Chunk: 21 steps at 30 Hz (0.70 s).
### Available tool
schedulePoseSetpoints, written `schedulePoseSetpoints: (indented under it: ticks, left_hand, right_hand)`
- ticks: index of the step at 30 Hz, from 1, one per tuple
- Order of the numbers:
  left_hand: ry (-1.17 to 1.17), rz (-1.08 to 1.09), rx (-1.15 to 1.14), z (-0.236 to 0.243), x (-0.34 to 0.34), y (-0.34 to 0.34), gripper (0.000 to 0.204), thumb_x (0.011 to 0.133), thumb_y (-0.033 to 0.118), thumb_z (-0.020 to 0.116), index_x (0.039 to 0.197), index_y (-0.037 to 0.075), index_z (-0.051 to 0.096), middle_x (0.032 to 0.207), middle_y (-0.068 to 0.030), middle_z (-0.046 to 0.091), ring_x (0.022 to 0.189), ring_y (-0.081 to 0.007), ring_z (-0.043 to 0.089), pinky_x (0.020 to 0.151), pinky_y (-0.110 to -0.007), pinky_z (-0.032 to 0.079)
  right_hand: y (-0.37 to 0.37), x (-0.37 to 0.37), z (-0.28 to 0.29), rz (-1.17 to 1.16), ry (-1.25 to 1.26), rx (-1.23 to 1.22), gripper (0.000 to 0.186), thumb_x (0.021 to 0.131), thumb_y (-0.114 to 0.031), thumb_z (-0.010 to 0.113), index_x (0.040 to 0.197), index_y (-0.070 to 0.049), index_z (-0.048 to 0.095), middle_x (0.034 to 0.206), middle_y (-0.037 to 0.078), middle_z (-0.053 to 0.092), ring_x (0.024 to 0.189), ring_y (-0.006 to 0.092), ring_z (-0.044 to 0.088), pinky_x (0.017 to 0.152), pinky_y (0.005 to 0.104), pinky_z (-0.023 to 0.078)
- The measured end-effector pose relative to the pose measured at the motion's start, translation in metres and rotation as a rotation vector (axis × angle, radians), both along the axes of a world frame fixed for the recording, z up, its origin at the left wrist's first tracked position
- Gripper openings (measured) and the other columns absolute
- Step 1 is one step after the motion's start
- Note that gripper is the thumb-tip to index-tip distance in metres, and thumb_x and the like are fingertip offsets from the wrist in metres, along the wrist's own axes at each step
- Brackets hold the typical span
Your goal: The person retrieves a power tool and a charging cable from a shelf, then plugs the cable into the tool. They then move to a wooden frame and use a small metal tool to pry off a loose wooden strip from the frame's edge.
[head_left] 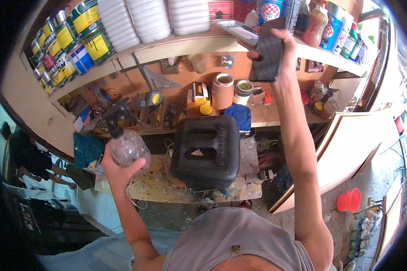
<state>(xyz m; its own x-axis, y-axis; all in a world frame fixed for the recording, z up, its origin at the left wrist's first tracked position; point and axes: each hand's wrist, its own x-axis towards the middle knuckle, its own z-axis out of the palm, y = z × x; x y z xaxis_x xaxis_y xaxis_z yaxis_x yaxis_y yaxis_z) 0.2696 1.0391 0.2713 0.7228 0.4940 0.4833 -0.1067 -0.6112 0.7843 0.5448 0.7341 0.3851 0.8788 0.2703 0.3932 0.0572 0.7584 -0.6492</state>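
Grey top (233, 230) nearest, a bench (156, 185) beyond it, both hands full.
Past the top, a black jerrycan (228, 158) stands near the middle of the stained bench. Over the bench's far left corner, the left hand (116, 171) wraps a clear spray bottle (130, 147), thumb across its side, the black head leaning left. Farther off, the right hand (288, 56) closes round a dark oblong thing (267, 56), raised before the upper shelf's (190, 41) front edge; what it is, I cannot tell. White jugs (151, 20) line that shelf. To work well, I'd judge, keep the bottle near upright, grip its body without squeezing, and hold the dark thing clear of the shelf edge.
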Motion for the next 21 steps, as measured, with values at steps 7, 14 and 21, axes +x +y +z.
schedulePoseSetpoints:
  ticks: [7,14,21]
  left_hand:
    - [0.019,0.093,-0.078,-0.035,-0.055,0.034,0.076,0.047,0.025,0.087,0.109,0.0,0.052,0.099,-0.009,0.059,0.09,-0.0201,0.058,0.081,-0.033,0.047]
    - [0.051,0.085,-0.34,-0.055,-0.097,0.053,0.078,0.048,0.027,0.086,0.113,-0.001,0.053,0.102,-0.0084,0.06,0.093,-0.0201,0.058,0.084,-0.033,0.045]
    - [0.098,0.179,-0.314,-0.079,-0.123,0.082,0.07,0.049,0.017,0.085,0.109,0.0,0.053,0.098,-0.0088,0.06,0.089,-0.0189,0.057,0.079,-0.031,0.047]
  right_hand:
    - [0.063,0.03,0.008,-0.165,0.032,-0.108,0.014,0.074,-0.024,0.055,0.076,-0.013,0.047,0.071,0.001,0.05,0.065,0.0271,0.06,0.04,0.0293,0.039]
    - [0.07,0.037,0.006,-0.195,0.034,-0.236,0.024,0.071,-0.031,0.061,0.078,-0.011,0.05,0.074,0.006,0.056,0.059,0.0191,0.054,0.04,0.0267,0.038]
    - [0.051,0.011,-0.012,-0.314,0.124,-0.316,0.034,0.069,-0.035,0.06,0.084,-0.007,0.049,0.071,0.007,0.05,0.066,0.0251,0.059,0.04,0.0287,0.037]
